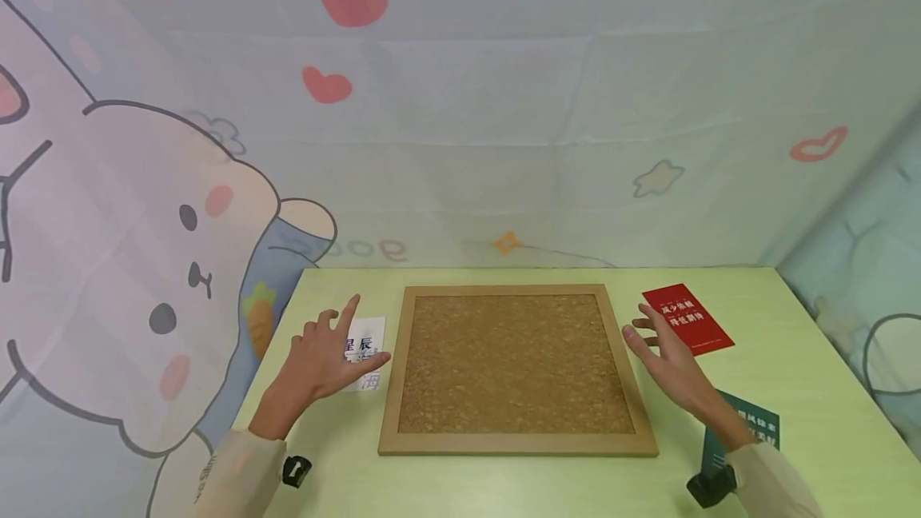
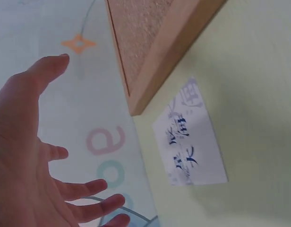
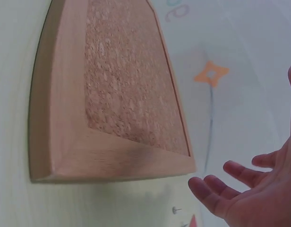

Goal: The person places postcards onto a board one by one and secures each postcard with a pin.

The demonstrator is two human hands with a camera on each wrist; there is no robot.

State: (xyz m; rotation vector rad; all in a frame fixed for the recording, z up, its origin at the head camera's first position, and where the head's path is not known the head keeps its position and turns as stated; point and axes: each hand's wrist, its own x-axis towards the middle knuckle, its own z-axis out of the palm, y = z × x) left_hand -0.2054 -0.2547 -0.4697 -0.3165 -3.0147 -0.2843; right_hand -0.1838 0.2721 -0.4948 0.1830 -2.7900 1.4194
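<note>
A wood-framed cork board (image 1: 514,366) lies on the table. Left of it, my left hand (image 1: 316,362) hovers with thumb and fingers spread, holding nothing. Partly behind that hand is a white card (image 2: 190,137) with dark and pale purple characters. On the board's other side my right hand (image 1: 672,366) is raised, its fingers loosely bent and nothing held. A red card (image 1: 701,326) with white characters lies just beyond the right hand. Under the right forearm is a dark green card (image 1: 764,424), partly covered. A small pushpin (image 3: 175,209) shows near the board's corner.
The pale green tabletop (image 1: 813,366) ends at a cloth backdrop (image 1: 475,158) printed with hearts and a cartoon animal. The cloth also runs along the right side. A dark wrist device (image 1: 296,471) sits at the left cuff, another device (image 1: 712,488) at the right.
</note>
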